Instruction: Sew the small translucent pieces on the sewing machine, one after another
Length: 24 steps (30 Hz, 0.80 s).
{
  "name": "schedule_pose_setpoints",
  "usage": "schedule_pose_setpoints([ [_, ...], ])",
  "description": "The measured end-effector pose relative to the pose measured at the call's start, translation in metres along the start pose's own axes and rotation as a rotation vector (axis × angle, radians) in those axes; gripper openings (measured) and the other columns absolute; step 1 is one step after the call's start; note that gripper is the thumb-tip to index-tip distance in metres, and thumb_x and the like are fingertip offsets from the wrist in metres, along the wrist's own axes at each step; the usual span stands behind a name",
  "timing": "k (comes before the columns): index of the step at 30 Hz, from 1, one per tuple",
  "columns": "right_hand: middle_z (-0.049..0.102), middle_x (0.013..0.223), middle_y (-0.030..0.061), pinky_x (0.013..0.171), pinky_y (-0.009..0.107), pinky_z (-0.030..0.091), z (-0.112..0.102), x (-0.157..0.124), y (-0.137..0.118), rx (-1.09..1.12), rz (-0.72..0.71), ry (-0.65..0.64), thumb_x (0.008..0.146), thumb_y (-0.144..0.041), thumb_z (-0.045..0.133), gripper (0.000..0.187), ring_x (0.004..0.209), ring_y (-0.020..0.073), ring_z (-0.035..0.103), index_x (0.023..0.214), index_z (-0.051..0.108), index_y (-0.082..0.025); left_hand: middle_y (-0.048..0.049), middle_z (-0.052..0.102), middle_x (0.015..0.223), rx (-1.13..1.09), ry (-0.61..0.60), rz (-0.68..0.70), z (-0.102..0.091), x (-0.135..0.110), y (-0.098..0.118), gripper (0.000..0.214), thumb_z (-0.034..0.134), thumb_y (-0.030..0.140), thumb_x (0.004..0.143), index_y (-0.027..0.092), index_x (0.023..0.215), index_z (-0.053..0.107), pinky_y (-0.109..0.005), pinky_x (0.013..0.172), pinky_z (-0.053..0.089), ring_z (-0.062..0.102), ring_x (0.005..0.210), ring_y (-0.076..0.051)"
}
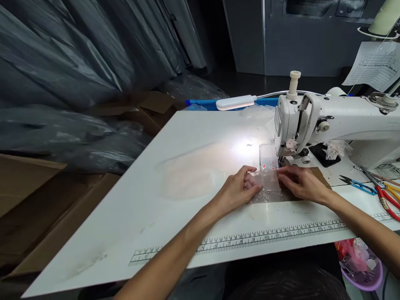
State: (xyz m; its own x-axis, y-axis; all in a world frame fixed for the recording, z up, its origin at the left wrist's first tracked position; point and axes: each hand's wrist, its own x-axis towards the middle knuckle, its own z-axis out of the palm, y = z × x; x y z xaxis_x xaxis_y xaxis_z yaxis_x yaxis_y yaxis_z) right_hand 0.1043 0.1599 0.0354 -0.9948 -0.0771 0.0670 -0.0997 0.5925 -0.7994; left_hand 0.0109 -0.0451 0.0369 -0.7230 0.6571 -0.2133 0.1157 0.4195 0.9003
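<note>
A clear plastic sheet [270,183] with small red marks lies in front of the sewing machine [292,121], its far part beside the needle area. At its left edge is my left hand [242,185], fingers curled and pinching the plastic. My right hand [300,182] grips the right edge close to the presser foot, thumb and forefinger together. A brown piece [320,177], perhaps card, shows partly under my right hand. The fingertips hide some of the plastic's edges.
Blue thread snips [358,184] and red-handled scissors [383,196] lie right of my right hand. A printed ruler [243,241] runs along the front of the white table [140,225]. Cardboard boxes [56,225] stand at left; a purple basket [364,283] sits below right.
</note>
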Motion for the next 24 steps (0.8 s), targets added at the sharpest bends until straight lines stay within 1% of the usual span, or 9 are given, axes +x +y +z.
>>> schedule_pose_setpoints([
  [2,0.064,0.109,0.014,0.091,0.044,0.052,-0.002,-0.009,0.012,-0.271,-0.162,0.01,0.097,-0.026,0.043,0.035,0.101,0.0239,0.061,0.122,0.064,-0.014,0.0039,0.062,0.07,-0.027,0.028,-0.042,0.003,0.0,0.001,0.045,0.065,0.036,0.077,0.018,0.115,0.049,-0.028,0.05,0.051,0.059,0.05,-0.014],
  [4,0.059,0.114,0.0153,0.095,0.048,0.05,-0.002,-0.013,0.019,-0.481,-0.284,-0.015,0.097,-0.023,0.042,0.037,0.108,0.0269,0.055,0.127,0.063,-0.016,0.0042,0.063,0.07,-0.007,0.068,-0.05,0.005,0.0,0.001,0.046,0.064,0.035,0.077,0.018,0.117,0.048,-0.027,0.048,0.049,0.058,0.047,-0.013],
  [7,0.057,0.11,0.0159,0.088,0.049,0.052,-0.004,-0.009,0.024,-0.651,-0.321,-0.032,0.097,-0.023,0.042,0.038,0.1,0.0268,0.053,0.129,0.061,-0.016,0.005,0.062,0.068,0.113,0.173,0.023,0.005,0.0,-0.002,0.048,0.063,0.037,0.078,0.017,0.119,0.049,-0.027,0.051,0.047,0.056,0.049,-0.013],
  [9,0.057,0.107,0.0151,0.086,0.048,0.053,-0.008,-0.003,0.026,-0.648,-0.319,-0.049,0.098,-0.024,0.042,0.037,0.095,0.0254,0.053,0.128,0.062,-0.016,0.0051,0.062,0.068,0.173,0.232,0.076,0.004,0.002,-0.004,0.05,0.065,0.041,0.077,0.017,0.118,0.05,-0.028,0.056,0.047,0.057,0.053,-0.013],
  [11,0.057,0.104,0.0142,0.086,0.047,0.053,-0.012,0.001,0.03,-0.589,-0.336,-0.047,0.099,-0.025,0.042,0.035,0.094,0.0247,0.054,0.125,0.064,-0.016,0.0048,0.063,0.07,0.185,0.247,0.087,0.003,0.004,-0.006,0.055,0.067,0.046,0.075,0.018,0.118,0.05,-0.029,0.058,0.048,0.058,0.056,-0.014],
  [15,0.057,0.104,0.0135,0.086,0.043,0.054,-0.017,-0.001,0.041,-0.37,-0.356,0.014,0.099,-0.028,0.044,0.037,0.095,0.022,0.056,0.128,0.063,-0.014,0.0045,0.064,0.07,0.145,0.24,0.044,0.002,0.008,-0.009,0.056,0.068,0.049,0.072,0.019,0.116,0.051,-0.027,0.054,0.044,0.057,0.055,-0.014],
  [17,0.057,0.106,0.0137,0.086,0.041,0.055,-0.017,-0.005,0.046,-0.295,-0.355,0.024,0.1,-0.028,0.044,0.037,0.096,0.0208,0.057,0.129,0.062,-0.014,0.0041,0.063,0.07,0.104,0.235,0.007,0.001,0.009,-0.009,0.058,0.068,0.051,0.07,0.019,0.116,0.051,-0.026,0.05,0.042,0.057,0.055,-0.014],
  [21,0.058,0.108,0.0126,0.091,0.043,0.052,-0.014,-0.007,0.047,-0.328,-0.408,0.034,0.1,-0.026,0.044,0.035,0.101,0.0216,0.055,0.126,0.065,-0.016,0.0047,0.06,0.068,0.012,0.231,-0.071,0.0,0.009,-0.005,0.067,0.073,0.054,0.063,0.017,0.115,0.052,-0.023,0.044,0.038,0.054,0.053,-0.013],
  [24,0.058,0.108,0.0119,0.09,0.043,0.051,-0.01,-0.007,0.046,-0.384,-0.429,0.058,0.1,-0.025,0.044,0.034,0.1,0.0223,0.054,0.123,0.067,-0.018,0.0054,0.059,0.066,-0.039,0.241,-0.115,0.0,0.009,0.0,0.07,0.075,0.054,0.059,0.017,0.114,0.052,-0.021,0.04,0.037,0.052,0.051,-0.012],
])
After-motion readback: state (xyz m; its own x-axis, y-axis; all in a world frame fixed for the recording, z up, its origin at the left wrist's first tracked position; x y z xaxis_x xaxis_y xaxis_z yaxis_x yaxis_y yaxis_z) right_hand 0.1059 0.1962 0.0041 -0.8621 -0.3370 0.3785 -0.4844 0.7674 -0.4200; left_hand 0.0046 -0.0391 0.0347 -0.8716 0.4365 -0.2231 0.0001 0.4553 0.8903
